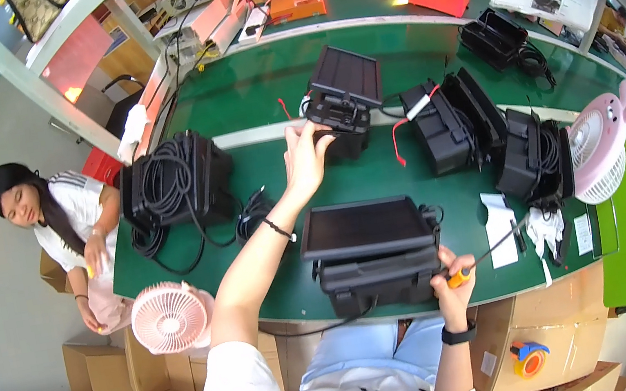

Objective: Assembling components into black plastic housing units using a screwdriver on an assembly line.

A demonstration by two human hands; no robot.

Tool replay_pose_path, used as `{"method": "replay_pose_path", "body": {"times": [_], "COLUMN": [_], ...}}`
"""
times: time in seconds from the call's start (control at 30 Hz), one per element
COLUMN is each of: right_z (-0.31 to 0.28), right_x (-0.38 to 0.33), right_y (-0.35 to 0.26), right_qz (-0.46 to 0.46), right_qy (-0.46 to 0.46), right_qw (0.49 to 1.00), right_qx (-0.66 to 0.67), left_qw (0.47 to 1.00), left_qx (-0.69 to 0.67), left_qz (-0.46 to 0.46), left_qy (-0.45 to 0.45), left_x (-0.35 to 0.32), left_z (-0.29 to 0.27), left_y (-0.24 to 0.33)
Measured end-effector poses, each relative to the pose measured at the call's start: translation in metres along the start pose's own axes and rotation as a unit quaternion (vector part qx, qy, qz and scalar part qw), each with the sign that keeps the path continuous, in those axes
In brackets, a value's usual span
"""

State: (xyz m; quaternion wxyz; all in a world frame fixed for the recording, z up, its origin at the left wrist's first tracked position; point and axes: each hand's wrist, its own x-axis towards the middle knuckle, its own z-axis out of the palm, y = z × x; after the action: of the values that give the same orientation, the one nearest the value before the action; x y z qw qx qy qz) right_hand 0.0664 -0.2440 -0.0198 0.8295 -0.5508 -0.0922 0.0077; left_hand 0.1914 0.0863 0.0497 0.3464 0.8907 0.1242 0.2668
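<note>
Left hand (305, 157) open, fingertips touching a far black device (340, 112) — right hand (452, 281) closed on an orange-handled screwdriver (488, 251).

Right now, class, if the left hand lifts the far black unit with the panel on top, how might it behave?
The unit looks top-heavy: its tilted panel overhangs the body, so it may tip. Its red wire would probably trail loosely. The left hand touches only one edge, so it may swing.
</note>
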Motion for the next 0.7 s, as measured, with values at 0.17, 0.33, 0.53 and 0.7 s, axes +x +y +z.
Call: {"method": "replay_pose_path", "body": {"times": [0.17, 0.33, 0.53, 0.7], "right_z": [0.01, 0.006, 0.016, 0.019], "right_x": [-0.005, -0.026, -0.031, -0.028], "right_y": [-0.007, -0.006, -0.01, -0.013], "right_qz": [-0.077, -0.104, -0.054, -0.054], "right_qy": [-0.026, 0.005, 0.024, 0.024], "right_qw": [0.995, 0.988, 0.994, 0.993], "right_qx": [-0.062, -0.111, -0.093, -0.097], "left_qw": [0.995, 0.957, 0.939, 0.973], "left_qx": [-0.018, -0.285, -0.268, -0.066], "left_qz": [0.02, -0.044, 0.185, 0.177], "left_qy": [-0.091, -0.038, 0.115, 0.135], "left_x": [-0.04, -0.1, -0.19, -0.247], "left_z": [-0.029, -0.068, -0.09, -0.076], "left_y": [-0.02, 0.004, 0.04, 0.041]}}
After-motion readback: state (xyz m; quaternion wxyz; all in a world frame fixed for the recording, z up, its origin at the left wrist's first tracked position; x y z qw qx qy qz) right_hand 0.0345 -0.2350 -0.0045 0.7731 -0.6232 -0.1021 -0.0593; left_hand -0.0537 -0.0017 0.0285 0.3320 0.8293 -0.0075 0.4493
